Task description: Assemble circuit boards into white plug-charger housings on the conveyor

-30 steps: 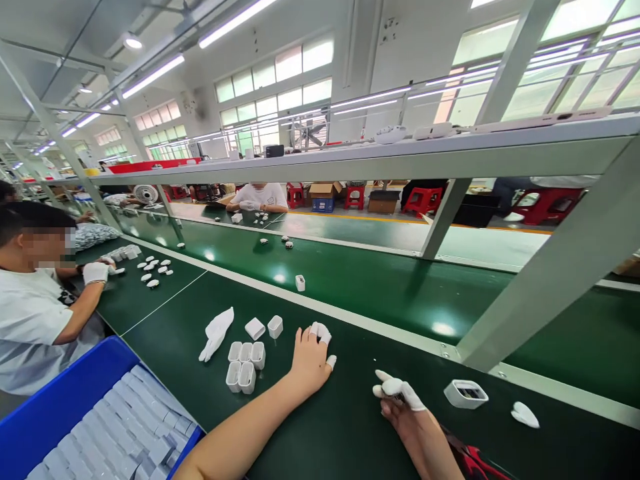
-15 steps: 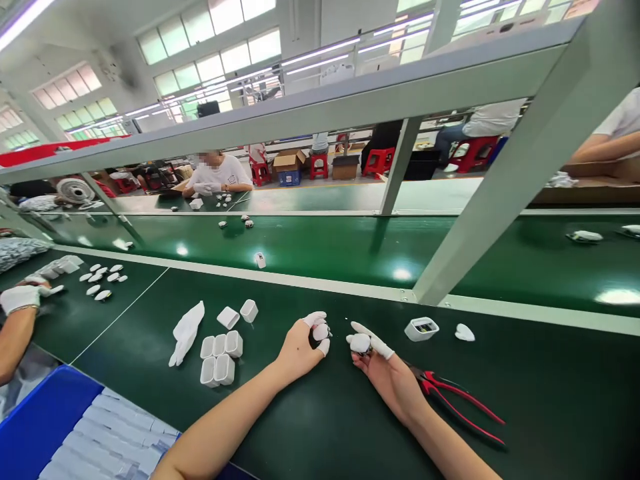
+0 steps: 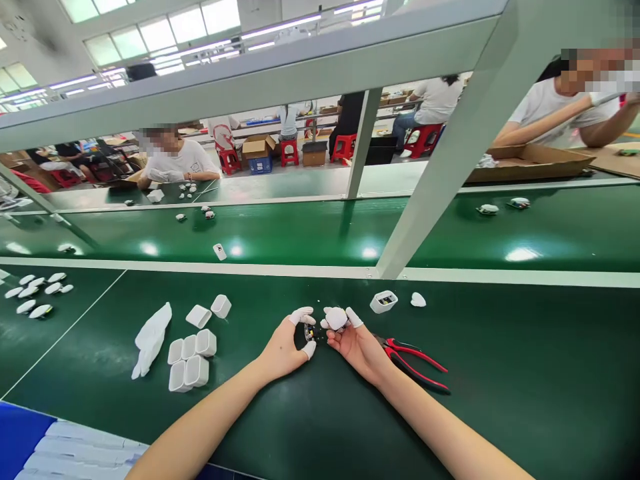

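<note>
My left hand, with white finger covers on its tips, pinches a small dark circuit board with a white part. Close by on the right, my right hand holds a rounded white plastic cap piece between finger-covered tips; its underside is hidden. Just beyond that wrist lie pliers with red and black handles, their jaws partly behind the hand. A white housing with parts showing inside its opening lies further back, beside a small white cap.
Several empty white housings stand at left, next to a crumpled white glove. White pieces lie far left. A blue bin is at bottom left. Behind runs a green conveyor under a slanted metal post. Co-workers sit beyond.
The view has swung right. My hands have come closer together. The piece in my left hand now shows its circuit side rather than its white face; the right hand's white piece is turned more toward me.
</note>
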A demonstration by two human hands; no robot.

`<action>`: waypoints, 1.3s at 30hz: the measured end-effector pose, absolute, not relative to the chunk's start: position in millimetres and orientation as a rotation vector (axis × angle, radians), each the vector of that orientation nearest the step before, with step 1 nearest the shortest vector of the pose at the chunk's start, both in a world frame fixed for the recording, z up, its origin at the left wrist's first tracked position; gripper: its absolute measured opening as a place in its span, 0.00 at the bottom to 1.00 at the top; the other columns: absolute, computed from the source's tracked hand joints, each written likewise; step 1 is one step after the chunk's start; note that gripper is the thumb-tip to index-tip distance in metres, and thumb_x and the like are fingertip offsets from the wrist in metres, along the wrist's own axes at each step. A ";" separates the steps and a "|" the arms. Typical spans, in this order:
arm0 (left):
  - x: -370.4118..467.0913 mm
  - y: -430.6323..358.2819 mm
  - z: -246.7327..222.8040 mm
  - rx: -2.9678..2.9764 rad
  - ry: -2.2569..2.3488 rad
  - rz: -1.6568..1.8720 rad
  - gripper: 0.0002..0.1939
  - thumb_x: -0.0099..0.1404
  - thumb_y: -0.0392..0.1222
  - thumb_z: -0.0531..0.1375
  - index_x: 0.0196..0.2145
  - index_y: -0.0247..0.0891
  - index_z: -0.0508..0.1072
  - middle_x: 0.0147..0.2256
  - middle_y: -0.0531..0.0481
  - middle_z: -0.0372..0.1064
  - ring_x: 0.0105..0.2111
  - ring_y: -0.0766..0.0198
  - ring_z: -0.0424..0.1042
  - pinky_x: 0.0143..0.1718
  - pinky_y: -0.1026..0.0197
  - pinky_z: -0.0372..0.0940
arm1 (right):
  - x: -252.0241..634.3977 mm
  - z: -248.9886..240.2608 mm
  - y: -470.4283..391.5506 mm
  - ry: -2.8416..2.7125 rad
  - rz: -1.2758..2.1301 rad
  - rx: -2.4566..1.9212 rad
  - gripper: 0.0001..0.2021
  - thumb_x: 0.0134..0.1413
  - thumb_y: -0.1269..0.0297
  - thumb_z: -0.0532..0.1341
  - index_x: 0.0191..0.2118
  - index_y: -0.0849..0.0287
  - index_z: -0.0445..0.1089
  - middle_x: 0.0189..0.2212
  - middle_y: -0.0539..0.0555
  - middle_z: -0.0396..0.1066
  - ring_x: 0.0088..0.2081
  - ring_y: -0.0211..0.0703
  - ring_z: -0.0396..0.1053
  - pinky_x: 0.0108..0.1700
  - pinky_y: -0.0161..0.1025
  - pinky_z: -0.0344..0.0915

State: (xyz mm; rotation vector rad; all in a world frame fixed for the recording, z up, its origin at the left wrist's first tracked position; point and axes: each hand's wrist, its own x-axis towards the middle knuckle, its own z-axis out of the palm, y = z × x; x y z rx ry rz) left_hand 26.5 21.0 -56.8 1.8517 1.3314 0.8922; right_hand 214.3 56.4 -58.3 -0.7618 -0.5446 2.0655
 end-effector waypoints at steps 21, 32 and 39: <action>-63.2 38.6 -1.9 1.853 2.708 0.268 0.19 0.63 0.30 0.49 0.50 0.28 0.70 0.43 0.31 0.69 0.45 0.44 0.70 0.43 0.46 0.66 | 215.6 -57.3 58.8 -0.497 2.143 -0.736 0.11 0.55 0.63 0.60 0.44 0.55 0.73 0.41 0.53 0.77 0.35 0.39 0.74 0.40 0.36 0.71; 22.6 7.0 -21.3 2.129 1.385 0.618 0.23 0.59 0.42 0.61 0.52 0.43 0.66 0.40 0.49 0.68 0.34 0.63 0.68 0.39 0.59 0.67 | 219.6 -51.9 59.8 -0.447 2.131 -0.648 0.16 0.54 0.56 0.58 0.43 0.59 0.74 0.28 0.51 0.72 0.22 0.33 0.61 0.30 0.33 0.67; 21.2 11.7 -26.9 1.950 1.211 0.496 0.31 0.58 0.41 0.62 0.59 0.47 0.59 0.32 0.54 0.64 0.29 0.65 0.65 0.32 0.63 0.64 | 216.5 -52.4 55.6 -0.551 2.045 -0.693 0.16 0.53 0.59 0.60 0.45 0.61 0.74 0.35 0.54 0.77 0.29 0.37 0.69 0.38 0.36 0.70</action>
